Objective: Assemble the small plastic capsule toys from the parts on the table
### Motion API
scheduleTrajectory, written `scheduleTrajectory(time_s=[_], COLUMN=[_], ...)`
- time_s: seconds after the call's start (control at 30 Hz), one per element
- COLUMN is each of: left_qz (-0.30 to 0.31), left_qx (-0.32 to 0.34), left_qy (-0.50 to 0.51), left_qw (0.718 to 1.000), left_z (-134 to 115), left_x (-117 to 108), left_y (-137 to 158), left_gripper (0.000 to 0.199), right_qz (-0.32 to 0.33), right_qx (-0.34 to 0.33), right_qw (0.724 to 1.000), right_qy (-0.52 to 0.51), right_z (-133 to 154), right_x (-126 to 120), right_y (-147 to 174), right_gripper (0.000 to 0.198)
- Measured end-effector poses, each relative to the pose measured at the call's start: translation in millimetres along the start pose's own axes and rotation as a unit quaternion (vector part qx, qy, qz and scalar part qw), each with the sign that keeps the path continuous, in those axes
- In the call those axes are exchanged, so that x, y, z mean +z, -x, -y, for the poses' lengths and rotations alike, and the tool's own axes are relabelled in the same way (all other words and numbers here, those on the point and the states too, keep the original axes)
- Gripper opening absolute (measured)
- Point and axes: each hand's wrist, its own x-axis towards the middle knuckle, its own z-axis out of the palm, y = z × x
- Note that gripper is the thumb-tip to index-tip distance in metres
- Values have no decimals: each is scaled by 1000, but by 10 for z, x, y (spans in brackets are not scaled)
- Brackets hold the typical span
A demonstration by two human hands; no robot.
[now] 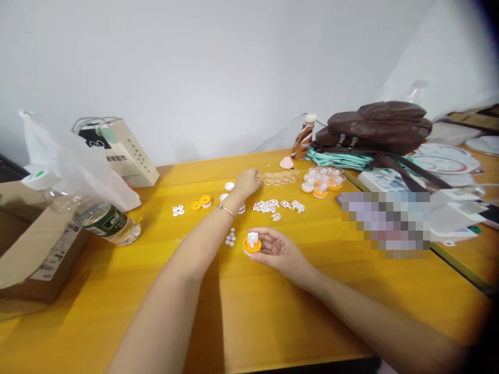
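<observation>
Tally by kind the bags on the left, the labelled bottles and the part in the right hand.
White plastic bag: 1
Printed paper bag: 1
Green-labelled water bottle: 1
Brown-labelled drink bottle: 1
Orange-and-white part in the right hand: 1
Total: 5

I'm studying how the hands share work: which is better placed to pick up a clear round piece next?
Probably the left hand: it is close beside the clear round pieces, while the right hand is farther from them and holds the orange-and-white assembly.
</observation>
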Motion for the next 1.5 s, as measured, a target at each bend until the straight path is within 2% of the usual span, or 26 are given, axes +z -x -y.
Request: scheduleTrajectory(time_s=[0.13, 0.23, 0.3, 0.4, 0.5, 0.6, 0.7, 0.8, 0.9, 1.07, 1.17, 1.27, 1.5], left_qz=[-25, -34, -68, -94, -124, -146, -152, -157, -157, -108, -117, -125, -131], left_qx=[5, 12, 32, 58, 58, 55, 52, 57, 70, 106, 94, 73, 49], left_qy=[35, 82, 200, 234, 235, 229, 231, 219, 203, 182, 199, 217, 245], left_qw=[999, 996, 977, 966, 962, 961, 960, 961, 964, 971, 969, 965, 959], left_z=[-27, -94, -155, -227, -220, -155, -99, -80, -94, -153, -180, -189, -198], left_x=[-339, -634, -768, -806, -673, -505, -432, -453, -493, -499, -483, -463, -422], left_y=[278, 820, 1274, 1860, 2158, 2226, 2225, 2236, 2257, 2279, 2279, 2281, 2305], left_gripper=[19, 33, 40, 34, 29, 30, 31, 32, 31, 30, 31, 30, 29], right_qz=[-8, -10, -10, 12, 37, 46, 20, 2, 12, 33, 33, 5, 2], right_qx=[6, 2, -6, -13, -6, 5, 3, 9, 13, 0, -4, -12, -2], right_qw=[1000, 1000, 1000, 999, 998, 998, 999, 999, 998, 997, 997, 998, 999], right_qy=[12, 20, 24, 35, 44, 49, 47, 49, 61, 74, 63, 55, 34], right_z=[18, 22, 12, -9, -19, -19, -18, -12, 6, 28, 25, 24, 33], right_x=[10, 19, 23, 32, 47, 65, 87, 112, 134, 128, 115, 116, 129], right_y=[11, 14, 10, 7, 19, 44, 68, 90, 114, 128, 114, 105, 119], right_gripper=[36, 33, 34, 34, 34, 35, 38, 32, 29, 27, 31, 35, 25])
